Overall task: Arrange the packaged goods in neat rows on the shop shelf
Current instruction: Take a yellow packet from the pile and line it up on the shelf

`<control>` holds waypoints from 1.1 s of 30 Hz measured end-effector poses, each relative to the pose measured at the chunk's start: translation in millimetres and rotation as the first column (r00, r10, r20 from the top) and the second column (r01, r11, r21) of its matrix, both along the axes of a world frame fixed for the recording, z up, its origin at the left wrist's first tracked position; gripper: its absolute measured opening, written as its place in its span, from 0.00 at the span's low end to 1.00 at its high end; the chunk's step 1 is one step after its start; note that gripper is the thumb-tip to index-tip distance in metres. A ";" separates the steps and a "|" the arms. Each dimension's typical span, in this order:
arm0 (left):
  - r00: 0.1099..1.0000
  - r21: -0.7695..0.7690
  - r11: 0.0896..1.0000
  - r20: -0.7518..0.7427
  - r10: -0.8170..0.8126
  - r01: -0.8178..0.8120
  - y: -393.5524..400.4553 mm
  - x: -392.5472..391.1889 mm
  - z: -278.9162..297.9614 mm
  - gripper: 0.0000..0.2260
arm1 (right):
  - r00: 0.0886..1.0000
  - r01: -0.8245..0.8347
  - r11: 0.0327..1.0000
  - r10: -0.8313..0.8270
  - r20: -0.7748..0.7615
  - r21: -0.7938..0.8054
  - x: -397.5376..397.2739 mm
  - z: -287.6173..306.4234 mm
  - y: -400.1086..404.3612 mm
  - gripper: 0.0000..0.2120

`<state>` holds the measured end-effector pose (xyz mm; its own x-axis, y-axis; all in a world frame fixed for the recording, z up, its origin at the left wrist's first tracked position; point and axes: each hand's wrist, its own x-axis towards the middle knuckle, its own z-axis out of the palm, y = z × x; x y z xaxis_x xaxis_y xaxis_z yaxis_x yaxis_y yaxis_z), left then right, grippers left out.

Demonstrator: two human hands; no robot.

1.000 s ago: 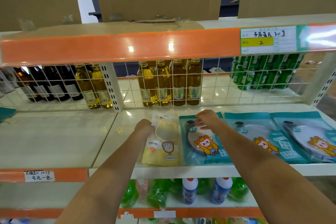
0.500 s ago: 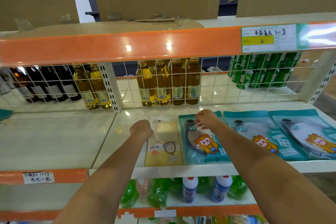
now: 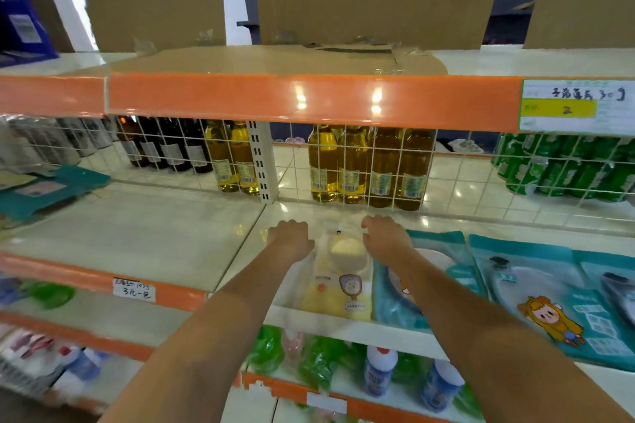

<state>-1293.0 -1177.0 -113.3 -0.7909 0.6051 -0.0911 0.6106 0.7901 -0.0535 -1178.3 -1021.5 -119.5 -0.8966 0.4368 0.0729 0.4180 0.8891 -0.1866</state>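
At centre frame, a left hand and right hand flank the top of a yellow pouch lying flat on the shelf, fingers curled at its upper corners; actual grip unclear. The pouch looks light, soft and slick, best held by its edges.

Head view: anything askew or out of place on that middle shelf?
Mostly tidy. The yellow packet lies flat between both hands, left hand and right hand at its top corners, roughly in line with the teal packets. Odd one: a lone teal packet lies tilted at far left.
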 end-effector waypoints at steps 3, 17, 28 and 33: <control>0.997 -0.009 0.998 0.042 0.060 -0.060 -19.1 2.2 -4.0 0.20 | 0.994 -0.099 0.993 0.095 0.057 0.067 -16.8 -11.6 -20.0 0.16; 0.952 0.015 0.953 0.048 0.301 -0.302 -154.8 -19.2 12.3 0.19 | 0.925 -0.378 0.925 0.376 0.049 0.033 -99.3 -1.7 -145.9 0.19; 0.903 -0.017 0.903 -0.004 0.429 -0.429 -299.6 -55.3 30.8 0.20 | 0.867 -0.490 0.872 0.485 0.114 0.020 -162.0 4.5 -285.1 0.21; 0.880 0.046 0.879 0.030 0.473 -0.474 -358.7 -71.4 18.5 0.19 | 0.858 -0.502 0.864 0.494 0.140 0.028 -182.1 -1.4 -333.2 0.20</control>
<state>-1364.5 -1535.7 -94.8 -0.9829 0.1627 -0.0863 0.1632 0.9866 0.0012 -1360.4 -1354.7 -120.9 -0.9965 -0.0724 -0.0415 -0.0679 0.9925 -0.1016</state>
